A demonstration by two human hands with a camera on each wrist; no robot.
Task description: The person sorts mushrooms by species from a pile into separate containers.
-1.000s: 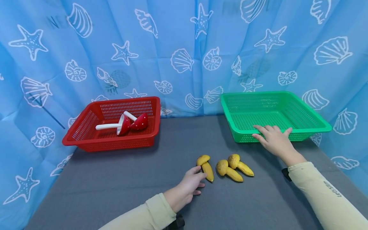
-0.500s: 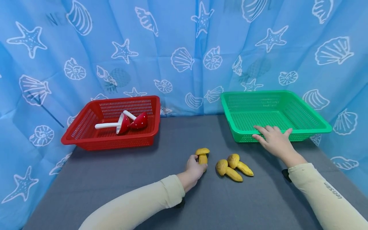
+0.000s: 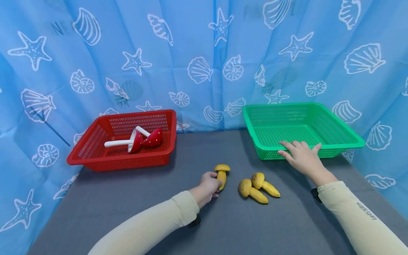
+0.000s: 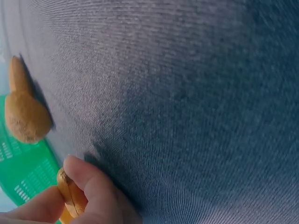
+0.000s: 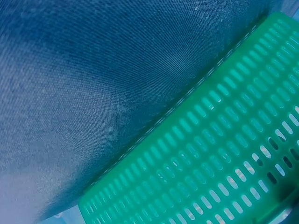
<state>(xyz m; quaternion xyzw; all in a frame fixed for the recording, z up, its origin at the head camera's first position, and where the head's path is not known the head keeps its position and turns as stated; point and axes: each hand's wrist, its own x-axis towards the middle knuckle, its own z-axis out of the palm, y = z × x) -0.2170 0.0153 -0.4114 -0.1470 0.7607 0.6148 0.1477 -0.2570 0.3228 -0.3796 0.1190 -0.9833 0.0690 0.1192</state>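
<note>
My left hand (image 3: 208,186) pinches a yellow toy mushroom (image 3: 222,168) by its stem, the cap pointing away from me. In the left wrist view, thumb and fingers close round the stem end (image 4: 71,192), low over the cloth. Two more yellow mushrooms lie just to the right, one (image 3: 255,192) in front of the other (image 3: 266,185). On the near rim of the green basket (image 3: 342,146) rests my right hand (image 3: 302,158), its fingers spread and relaxed. The right wrist view has only the slotted basket wall (image 5: 201,149) and the cloth, with that hand out of frame.
A red basket (image 3: 127,163) stands at the back left, holding two red mushrooms (image 3: 154,137) with white dots and white stems. Grey cloth (image 3: 143,198) covers the table. Behind it hangs a blue curtain (image 3: 178,46) printed with shells and starfish.
My left hand has reached forward and taken the leftmost yellow mushroom by the stem. That mushroom has turned to point straight ahead and moved slightly left. The right hand stays on the green rim.
</note>
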